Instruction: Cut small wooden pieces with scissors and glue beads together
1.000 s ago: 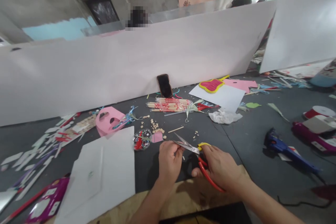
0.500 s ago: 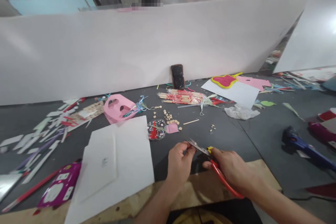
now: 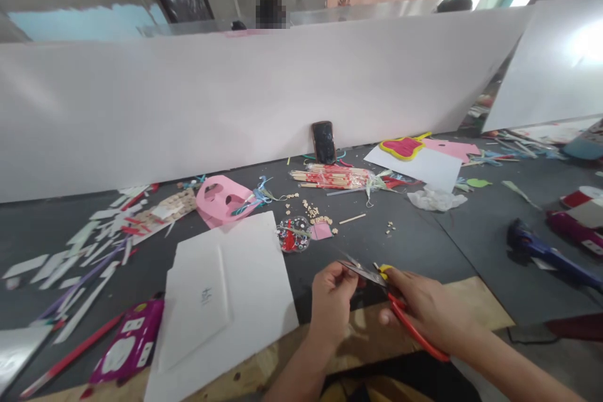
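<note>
In my right hand [image 3: 424, 303] is a pair of scissors [image 3: 418, 331] with red handles, its metal blades pointing left. A bit of yellow [image 3: 386, 271] shows beside the right fingers; whether it belongs to the scissors I cannot tell. My left hand [image 3: 331, 301] is closed in a pinch right at the blade tips. Whatever lies between its fingers is too small to name. Just beyond it on the dark table are a round clear dish of small beads [image 3: 294, 242], a pink square [image 3: 321, 230] and scattered small pale pieces [image 3: 311, 208].
White foam sheets [image 3: 254, 276] and a purple packet [image 3: 129, 339] lie on the left. Behind are a pink cut-out [image 3: 223, 201], wrapped sticks [image 3: 336, 177] and a phone [image 3: 324, 142] against a white panel [image 3: 188, 100]. A blue glue gun [image 3: 549, 254] lies right.
The camera view has shifted, so the table things sit slightly farther right on the left side. Both hands keep their grip near each other, and the scissor blades look a little more spread.
</note>
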The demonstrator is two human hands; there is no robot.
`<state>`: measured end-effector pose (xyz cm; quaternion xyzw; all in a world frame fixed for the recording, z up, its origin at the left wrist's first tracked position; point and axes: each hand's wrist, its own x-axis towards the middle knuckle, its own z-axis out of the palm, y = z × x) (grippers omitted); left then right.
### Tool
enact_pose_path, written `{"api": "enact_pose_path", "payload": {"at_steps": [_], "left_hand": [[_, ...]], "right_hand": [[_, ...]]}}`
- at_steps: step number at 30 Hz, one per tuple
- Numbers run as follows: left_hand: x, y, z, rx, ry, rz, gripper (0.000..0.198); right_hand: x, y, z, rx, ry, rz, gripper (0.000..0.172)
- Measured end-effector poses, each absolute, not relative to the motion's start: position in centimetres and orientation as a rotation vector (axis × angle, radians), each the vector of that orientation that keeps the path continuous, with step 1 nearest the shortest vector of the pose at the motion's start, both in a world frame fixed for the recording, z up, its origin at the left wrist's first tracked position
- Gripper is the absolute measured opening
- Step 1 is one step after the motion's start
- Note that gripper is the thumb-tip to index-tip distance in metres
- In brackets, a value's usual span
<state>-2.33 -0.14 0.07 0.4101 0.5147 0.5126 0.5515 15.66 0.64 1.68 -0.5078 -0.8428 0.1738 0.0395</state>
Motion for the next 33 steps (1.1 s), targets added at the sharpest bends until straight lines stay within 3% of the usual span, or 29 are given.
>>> {"api": "enact_pose_path", "payload": {"at_steps": [6, 13, 21, 27, 33], "left_hand": [[-2.0, 0.2, 0.0, 0.915, 1.165, 1.273, 0.017], [-1.2, 0.6, -0.3, 1.249, 1.275, 1.2, 0.026], [0.2, 1.4, -0.5, 1.666, 1.634, 1.18, 0.023], [0.9, 1.8, -0.9, 1.618, 1.581, 1.169, 0.023], [0.9, 2.0, -0.5, 1.498, 1.492, 1.158, 0.025]], "right_hand": [[15.8, 1.7, 1.7, -1.478, -2.593, 0.503, 0.037], [17.0, 2.1, 1.3, -1.538, -2.608, 0.531, 0.019], [18.2, 2.6, 0.5, -1.568, -2.61, 0.436, 0.022], [19.1, 3.0, 0.5, -1.511, -2.587, 0.421, 0.029], [19.7, 3.2, 1.1, -1.519, -2.591, 0.46, 0.025]]}}
